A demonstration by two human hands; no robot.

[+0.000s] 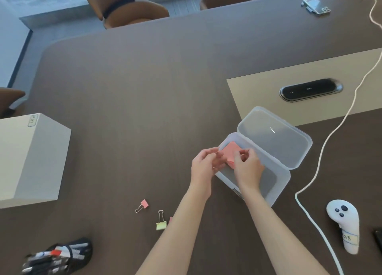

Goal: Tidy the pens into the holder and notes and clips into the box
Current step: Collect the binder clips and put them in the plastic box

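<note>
A clear plastic box (283,177) stands open on the brown table, its hinged lid (275,136) tipped back. Over its near-left corner both hands hold a pad of pink sticky notes (232,150). My left hand (204,163) pinches the pad's left edge and my right hand (247,165) grips its right side. A pink binder clip (142,205) and a yellow binder clip (161,222) lie on the table left of my left forearm. A black mesh pen holder (60,256) with several pens lies at the bottom left.
A white carton (31,159) sits at the left edge. A white cable (322,157) runs down the right side past a white handheld controller (345,225). A phone (316,6) lies far right, and brown chairs (124,6) stand beyond the table.
</note>
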